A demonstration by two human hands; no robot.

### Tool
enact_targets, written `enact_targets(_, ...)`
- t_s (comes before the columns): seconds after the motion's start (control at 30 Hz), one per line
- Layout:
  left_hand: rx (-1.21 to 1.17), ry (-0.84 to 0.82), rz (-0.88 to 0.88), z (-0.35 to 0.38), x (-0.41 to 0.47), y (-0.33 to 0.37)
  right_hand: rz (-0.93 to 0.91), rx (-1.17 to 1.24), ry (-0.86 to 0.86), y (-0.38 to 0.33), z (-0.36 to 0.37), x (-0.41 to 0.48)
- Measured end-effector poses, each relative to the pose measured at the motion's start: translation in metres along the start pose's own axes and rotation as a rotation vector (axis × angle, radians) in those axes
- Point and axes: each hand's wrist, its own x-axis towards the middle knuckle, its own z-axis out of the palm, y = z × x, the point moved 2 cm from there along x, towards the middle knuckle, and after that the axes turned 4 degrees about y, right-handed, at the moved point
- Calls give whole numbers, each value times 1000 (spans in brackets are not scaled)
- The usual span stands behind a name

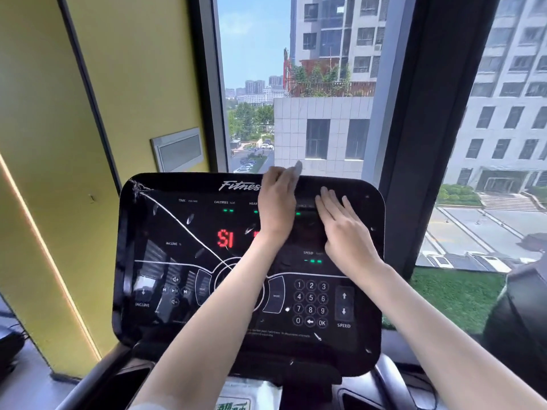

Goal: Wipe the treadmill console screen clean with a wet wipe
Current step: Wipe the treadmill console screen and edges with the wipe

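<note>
Head cam, single frame.

- Console (pixel 189 329): black glossy panel, tilted toward the person, powered on. Red display chars (pixel 225 238) at centre, partly hidden by L forearm; small green dashes lit under CALORIES and SPEED labels.
- Crack (pixel 177 220): white line from top-L corner running diagonally down toward centre ring; chipped spot at that corner.
- Keypad (pixel 310 303): 0–9 plus OK, lower R; SPEED up/down arrows just beside it, INCLINE controls at lower L.
- Wipe (pixel 297 170): pale, blurred scrap at top edge of console, approx. mid-width. It pokes out past the L fingertips by the "Fitnes…" logo; rest is hidden under the hand.
- Left hand (pixel 276 205): palm down over upper-centre of panel, fingers reaching the top rim and on the wipe. Blur there, so cannot tell whether fingers pinch the wipe or only press it flat.
- Right hand (pixel 344 229): released, fingers straight and together, palm flat on panel. It sits just R of the L hand, touching glass, holding nothing.
- Both forearms bare, coming up from bottom of frame and crossing the lower panel.
- Below console: white pack w/ green print (pixel 236 402), cut off by frame edge; text not readable.
- Bkgd: window (pixel 254 54) w/ buildings and parked cars outside; yellow wall (pixel 44 143) at L; green turf strip (pixel 455 294) at R by the glass.
</note>
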Motion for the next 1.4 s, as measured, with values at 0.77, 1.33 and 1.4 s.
enact_targets(0.77,-77,-29,-69,22,-3,26,141,124,67,26,-30,-25)
enact_targets(1.33,-91,-53,-30,44,-14,58,122,108,14,31,-30,-28)
enact_targets(1.4,-139,-237,128,52,-15,63,127,109,4,34,-31,-28)
